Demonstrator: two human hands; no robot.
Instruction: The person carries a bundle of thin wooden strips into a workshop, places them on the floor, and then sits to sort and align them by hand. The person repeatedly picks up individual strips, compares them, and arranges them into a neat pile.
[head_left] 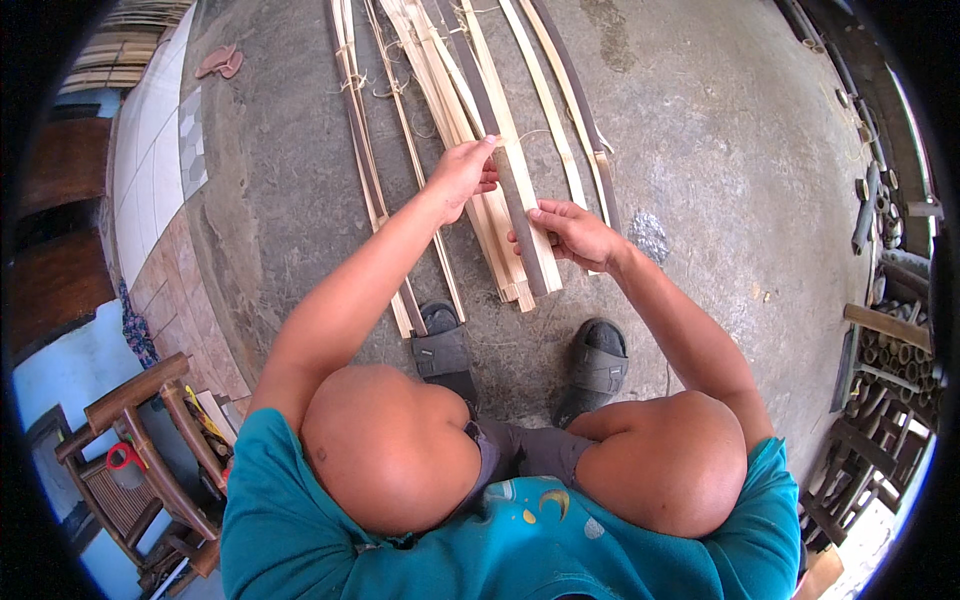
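Long, flat bamboo strips (488, 236), pale with some dark-skinned edges, lie together in front of me with their near ends pointing at my feet. My left hand (463, 180) is closed on the left side of the bundle, its thumb against a dark strip (516, 207). Lower down, on the right side, my right hand (573, 235) grips the near part of the same strips, thumb on top and fingers curled beneath. Some of the fingers are hidden by the strips.
Tied bamboo strips (352, 90) lie left of the bundle, and loose ones (572, 85) to its right on the concrete floor (700, 150). My sandals (592, 368) stand near the strip ends. Bamboo furniture (140, 440) is at left; cut bamboo tubes (890, 360) are stacked at right.
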